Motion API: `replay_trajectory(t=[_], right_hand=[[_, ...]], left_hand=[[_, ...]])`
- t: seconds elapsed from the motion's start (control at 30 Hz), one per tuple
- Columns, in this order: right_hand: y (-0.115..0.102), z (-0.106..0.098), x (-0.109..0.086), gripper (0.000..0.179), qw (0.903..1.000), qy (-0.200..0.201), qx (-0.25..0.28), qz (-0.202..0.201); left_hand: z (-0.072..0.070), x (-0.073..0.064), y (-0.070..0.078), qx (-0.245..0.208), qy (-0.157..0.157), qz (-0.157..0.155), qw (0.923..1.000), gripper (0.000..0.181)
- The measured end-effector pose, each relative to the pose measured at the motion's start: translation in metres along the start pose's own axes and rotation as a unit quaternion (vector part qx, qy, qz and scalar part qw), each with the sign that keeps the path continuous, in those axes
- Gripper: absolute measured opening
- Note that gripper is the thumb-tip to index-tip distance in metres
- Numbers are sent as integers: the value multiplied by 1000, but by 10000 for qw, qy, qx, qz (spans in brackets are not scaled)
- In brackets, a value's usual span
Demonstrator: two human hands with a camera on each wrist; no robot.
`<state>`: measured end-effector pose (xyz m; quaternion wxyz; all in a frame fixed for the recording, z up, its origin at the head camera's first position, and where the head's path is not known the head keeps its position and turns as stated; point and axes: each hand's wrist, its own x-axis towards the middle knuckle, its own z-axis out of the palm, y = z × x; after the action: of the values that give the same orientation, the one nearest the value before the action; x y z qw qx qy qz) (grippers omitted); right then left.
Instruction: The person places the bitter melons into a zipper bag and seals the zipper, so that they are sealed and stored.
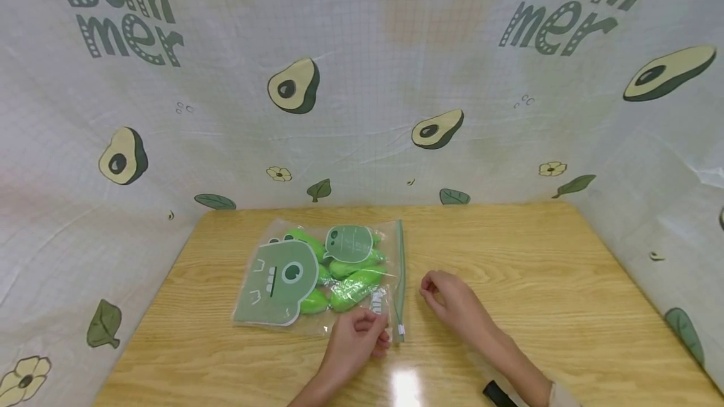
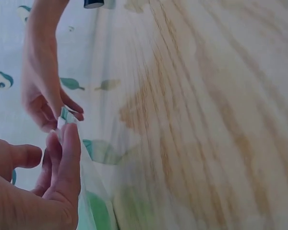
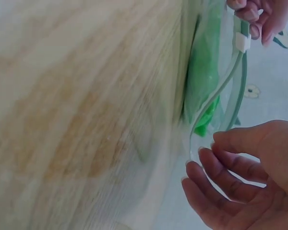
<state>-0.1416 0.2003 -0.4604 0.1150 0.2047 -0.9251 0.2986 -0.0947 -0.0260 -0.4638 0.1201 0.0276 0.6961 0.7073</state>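
Note:
A clear zip bag (image 1: 277, 291) printed with a green cartoon monster lies on the table, with several bright green, long, rounded items (image 1: 353, 291) inside. Its green zip strip (image 1: 402, 250) runs along the right side. The white slider (image 1: 401, 330) sits at the near end; in the right wrist view the strip's two edges stand apart. My left hand (image 1: 355, 339) is at the bag's near right corner beside the slider, fingers loosely bent, thumb apart from them in the left wrist view. To the right of the strip hovers my right hand (image 1: 452, 297), fingers relaxed, holding nothing.
The wooden table (image 1: 537, 269) extends right of the bag. A white cloth (image 1: 362, 143) printed with avocados and leaves surrounds it at the back and sides. Near the right forearm a black object (image 1: 498, 394) shows at the bottom edge.

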Motion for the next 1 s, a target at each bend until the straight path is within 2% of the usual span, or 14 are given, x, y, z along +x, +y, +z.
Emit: replay_trajectory(t=[0.23, 0.4, 0.53, 0.67, 0.77, 0.87, 1.0], right_hand=[[-4, 3, -11, 21, 9968, 366, -251, -666], [-9, 6, -20, 19, 9929, 479, -577, -923], [-15, 7, -26, 14, 9939, 286, -731, -780], [-20, 9, -30, 6, 9961, 100, -619, -619], [-23, 12, -33, 3, 9975, 49, -400, -583], [-26, 16, -35, 6, 9984, 17, -70, -566], [-31, 20, -36, 16, 9988, -70, 313, -366]], left_hand=[[3, -9, -4, -50, -123, -261, 9996, 24], [5, -16, -9, -161, -336, -493, 9981, 33], [8, -21, -12, -266, -424, -765, 9958, 41], [12, -25, -14, -354, -460, -1155, 9916, 48], [14, -26, -16, -466, -508, -1351, 9884, 49], [15, -26, -17, -593, -577, -1407, 9866, 50], [17, -26, -20, -772, -652, -1495, 9836, 50]])
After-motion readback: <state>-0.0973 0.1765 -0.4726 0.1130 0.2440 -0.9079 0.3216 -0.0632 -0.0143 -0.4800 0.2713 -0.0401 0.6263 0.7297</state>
